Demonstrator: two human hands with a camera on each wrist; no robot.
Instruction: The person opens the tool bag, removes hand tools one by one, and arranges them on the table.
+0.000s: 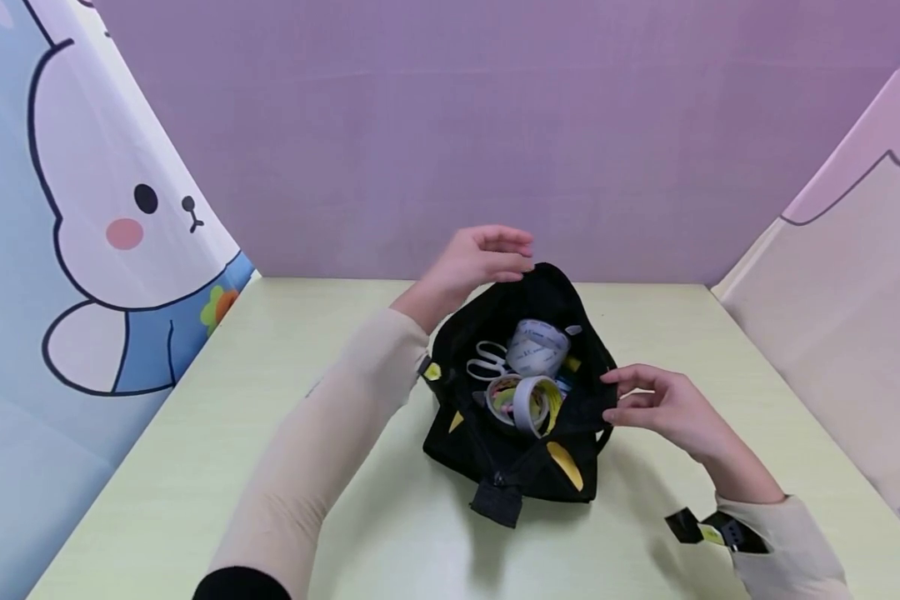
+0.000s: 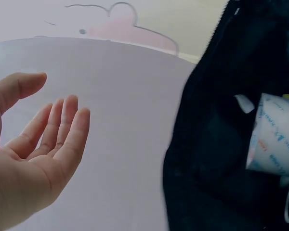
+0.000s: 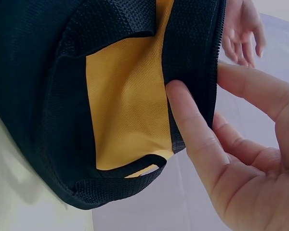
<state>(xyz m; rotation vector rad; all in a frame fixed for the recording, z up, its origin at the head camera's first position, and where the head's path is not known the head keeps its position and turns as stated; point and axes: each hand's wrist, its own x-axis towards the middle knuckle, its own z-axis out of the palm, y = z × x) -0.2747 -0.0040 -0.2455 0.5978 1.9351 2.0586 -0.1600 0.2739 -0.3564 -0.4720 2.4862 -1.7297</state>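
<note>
Left sleeve [image 1: 322,446] lies closest, left hand [image 1: 487,257] loose-fingered just off the black bag [image 1: 540,482], which sits mouth-up between both hands, right hand [image 1: 660,406] nearer, pinching its right-side rim [image 3: 197,41].

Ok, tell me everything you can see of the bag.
The bag is black, apparently woven fabric, with yellow patches on its outside, a strap loop, and a zip along its mouth. It sits on the table, mouth gaping upward, a dark tab at the near side. Tape rolls and scissors show inside. The right hand pinches its rim; the left hand is near the far rim, apart from it.
</note>
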